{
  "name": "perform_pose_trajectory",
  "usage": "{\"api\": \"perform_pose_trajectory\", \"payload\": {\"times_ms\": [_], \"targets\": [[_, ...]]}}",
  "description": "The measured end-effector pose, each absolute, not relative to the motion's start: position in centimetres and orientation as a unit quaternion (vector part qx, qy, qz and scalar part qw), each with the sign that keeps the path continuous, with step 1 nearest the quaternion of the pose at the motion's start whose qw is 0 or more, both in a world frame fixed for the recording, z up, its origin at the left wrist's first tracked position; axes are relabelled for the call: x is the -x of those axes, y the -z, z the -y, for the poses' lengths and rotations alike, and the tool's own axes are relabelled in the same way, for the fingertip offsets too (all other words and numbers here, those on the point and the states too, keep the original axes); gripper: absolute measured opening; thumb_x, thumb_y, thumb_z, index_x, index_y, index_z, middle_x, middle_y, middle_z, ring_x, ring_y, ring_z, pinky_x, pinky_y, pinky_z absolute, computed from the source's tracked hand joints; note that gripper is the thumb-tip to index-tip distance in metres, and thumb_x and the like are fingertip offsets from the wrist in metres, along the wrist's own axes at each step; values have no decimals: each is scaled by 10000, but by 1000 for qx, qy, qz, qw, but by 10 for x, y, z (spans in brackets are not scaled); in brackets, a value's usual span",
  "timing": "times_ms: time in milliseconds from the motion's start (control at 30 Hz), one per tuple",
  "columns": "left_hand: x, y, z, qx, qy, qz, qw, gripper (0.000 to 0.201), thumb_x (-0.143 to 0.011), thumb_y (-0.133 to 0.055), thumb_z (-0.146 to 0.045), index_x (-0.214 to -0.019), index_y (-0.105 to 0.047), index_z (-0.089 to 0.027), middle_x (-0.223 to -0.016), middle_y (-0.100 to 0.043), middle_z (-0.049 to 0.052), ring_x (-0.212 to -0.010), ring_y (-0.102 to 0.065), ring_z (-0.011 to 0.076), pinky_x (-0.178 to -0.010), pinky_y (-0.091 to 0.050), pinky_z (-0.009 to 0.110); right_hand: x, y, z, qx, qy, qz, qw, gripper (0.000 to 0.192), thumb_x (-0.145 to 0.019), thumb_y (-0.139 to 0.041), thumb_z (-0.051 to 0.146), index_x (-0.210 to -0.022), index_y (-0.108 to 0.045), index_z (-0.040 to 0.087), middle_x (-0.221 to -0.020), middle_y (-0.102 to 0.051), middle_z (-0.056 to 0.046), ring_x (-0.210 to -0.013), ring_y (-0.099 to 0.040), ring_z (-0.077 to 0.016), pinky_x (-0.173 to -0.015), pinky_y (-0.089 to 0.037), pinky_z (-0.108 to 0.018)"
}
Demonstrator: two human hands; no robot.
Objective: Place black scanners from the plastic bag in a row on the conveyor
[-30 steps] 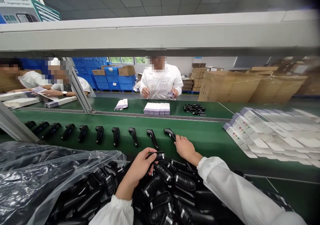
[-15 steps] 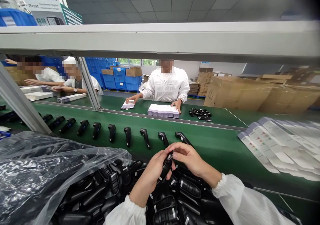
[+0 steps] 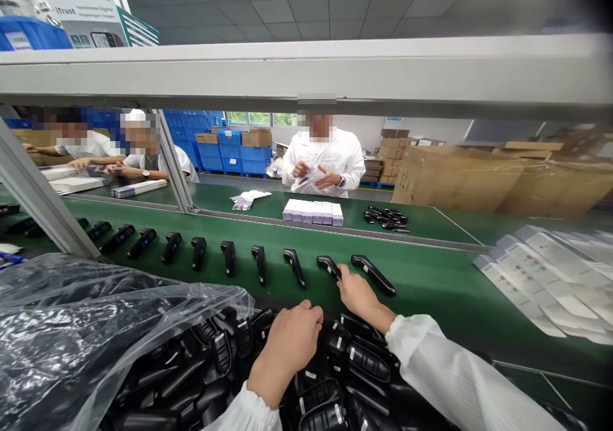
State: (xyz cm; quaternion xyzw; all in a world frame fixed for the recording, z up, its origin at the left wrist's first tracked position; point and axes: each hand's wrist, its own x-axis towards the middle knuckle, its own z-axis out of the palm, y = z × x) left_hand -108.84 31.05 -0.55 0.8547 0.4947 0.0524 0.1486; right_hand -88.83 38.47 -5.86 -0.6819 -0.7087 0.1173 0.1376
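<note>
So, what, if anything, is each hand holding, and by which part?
The right hand holds a black device by its handle end. For the left hand, it cannot be told: its grip is hidden.

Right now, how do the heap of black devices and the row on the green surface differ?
The heap lies jumbled; the row is spaced out. The heap is nearer, partly under clear plastic; the row lies beyond, uncovered. The left hand is over the heap; the right hand touches the row. Both are black.
</note>
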Motion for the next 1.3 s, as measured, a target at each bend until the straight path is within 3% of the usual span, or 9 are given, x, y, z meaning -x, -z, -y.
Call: {"api": "perform_pose_trajectory", "payload": {"times_ms": [200,300,400,600,733,833,967,1167,1300], "targets": [[1103,9,-327,-738,-221,-543,334,117,-854,-518,-202,-755,-577,-218,-776,-602,25,-779,-571,218,-672,-333,298,880,56,-388,714,-58,689,108,322,-985,-430,224,-1275,-532,128,-1016,-696,-168,-975,-659,-305,-815,-459,-377],[1111,13,-336,-679,-252,-559,405,158,-875,-463,-262,-736,-516,-211,-696,-562,3,-633,-523,171,-613,-327,274,875,46,-384,687,-51,701,183,336,-973,-478,278,-1273,-573,159,-1203,-638,-173,-1170,-554,-333,-957,-420,-458],[1112,17,-341,-616,-274,-548,495,174,-866,-414,-337,-765,-469,-206,-703,-566,-6,-497,-462,120,-539,-331,251,879,32,-370,548,-213,744,317,383,-939,-543,321,-1314,-564,247,-1373,-540,-97,-1240,-502,-267,-1011,-423,-420],[1094,12,-333,-548,-306,-452,634,223,-744,-461,-413,-771,-473,-192,-694,-562,1,-447,-434,89,-486,-337,229,911,12,-339,355,-563,566,486,402,-779,-761,345,-1154,-645,257,-1182,-632,-49,-957,-620,-180,-857,-506,-335],[1085,4,-325,-578,-287,-435,628,245,-781,-447,-411,-818,-524,-181,-721,-567,12,-487,-471,105,-520,-396,243,923,9,-336,330,-679,488,439,385,-785,-742,428,-1080,-654,197,-915,-675,-51,-640,-608,-150,-680,-509,-346],[1091,-3,-321,-659,-252,-526,475,297,-872,-383,-433,-854,-549,-187,-802,-604,56,-640,-576,183,-620,-451,304,914,15,-352,405,-608,504,461,362,-725,-776,433,-957,-674,174,-792,-657,-22,-680,-602,-163,-673,-474,-309],[1103,-18,-307,-773,-81,-578,247,305,-782,-583,-409,-1014,-620,-214,-1043,-636,101,-932,-632,319,-789,-468,412,893,35,-381,562,-383,600,421,225,-768,-696,377,-894,-679,192,-829,-676,-21,-777,-616,-194,-709,-455,-304],[1094,-20,-293,-825,32,-533,185,344,-707,-636,-284,-1042,-671,-213,-1057,-662,123,-941,-654,348,-777,-490,422,896,58,-393,658,-129,723,169,381,-890,-555,195,-1269,-545,166,-1127,-676,-127,-1002,-645,-250,-826,-446,-319],[1094,-14,-297,-844,10,-509,167,251,-775,-535,-205,-966,-697,-227,-995,-670,112,-873,-664,319,-725,-476,396,903,60,-398,705,-57,700,99,322,-930,-487,179,-1239,-530,96,-1144,-648,-185,-1030,-639,-291,-804,-452,-335]]}}
